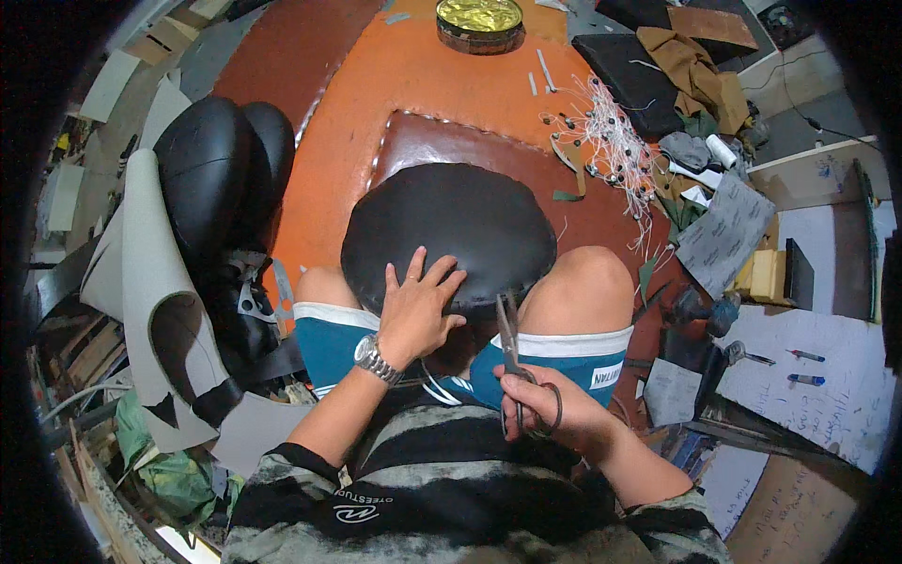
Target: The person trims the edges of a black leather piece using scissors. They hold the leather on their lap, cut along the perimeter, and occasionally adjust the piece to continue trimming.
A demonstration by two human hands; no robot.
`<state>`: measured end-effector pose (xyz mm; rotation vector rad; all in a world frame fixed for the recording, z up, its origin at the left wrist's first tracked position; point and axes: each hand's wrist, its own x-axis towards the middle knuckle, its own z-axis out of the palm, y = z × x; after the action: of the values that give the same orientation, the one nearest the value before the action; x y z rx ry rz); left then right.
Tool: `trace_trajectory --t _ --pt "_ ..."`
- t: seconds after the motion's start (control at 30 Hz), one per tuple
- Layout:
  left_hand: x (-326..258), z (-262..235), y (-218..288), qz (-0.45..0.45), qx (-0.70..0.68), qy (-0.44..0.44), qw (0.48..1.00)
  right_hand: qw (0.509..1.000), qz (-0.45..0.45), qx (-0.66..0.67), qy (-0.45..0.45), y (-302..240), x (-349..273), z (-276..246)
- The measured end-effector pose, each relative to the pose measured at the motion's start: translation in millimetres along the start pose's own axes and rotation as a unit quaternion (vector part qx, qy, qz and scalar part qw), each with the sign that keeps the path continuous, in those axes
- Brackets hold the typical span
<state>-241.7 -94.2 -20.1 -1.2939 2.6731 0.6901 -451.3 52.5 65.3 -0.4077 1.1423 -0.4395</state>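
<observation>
A round black leather-like cushion [451, 230] rests in front of me, against my knees. My left hand [418, 310], with a metal watch on its wrist, lies on the cushion's near edge with its fingers spread. In my right hand [540, 399] is a pair of scissors [508, 338], held by the handle loops. Their blades point away from me, and the tips come up to the near right edge of the cushion. What lies under the cushion is hidden.
A tangle of white cords [611, 141] with small dark beads lies beyond my right knee. Black padded cushions [207, 169] and a rolled grey sheet [164, 301] stand at left. A round tin [479, 23] sits at the far side. Marker pens [806, 380] lie on a written-on board at right.
</observation>
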Motion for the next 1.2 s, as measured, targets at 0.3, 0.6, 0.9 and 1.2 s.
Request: trace_trajectory --t 0.3,0.6,0.9,1.2 --pt "8.7 -6.3 -25.0 0.019 -0.082 0.007 0.996 0.998 0.034 0.024 -0.036 -11.7 9.5 13.1" --pt "27.3 -32.7 -17.6 0.138 -0.011 -0.041 0.990 0.999 0.036 -0.036 -0.017 -21.3 1.9 16.0" --pt "21.1 4.1 -15.1 0.207 0.150 0.043 0.966 0.999 0.033 -0.023 0.002 -22.5 2.3 22.8" --pt "7.5 33.1 -21.7 0.179 0.101 0.166 0.964 0.998 0.042 -0.029 0.036 -18.3 13.1 31.4"
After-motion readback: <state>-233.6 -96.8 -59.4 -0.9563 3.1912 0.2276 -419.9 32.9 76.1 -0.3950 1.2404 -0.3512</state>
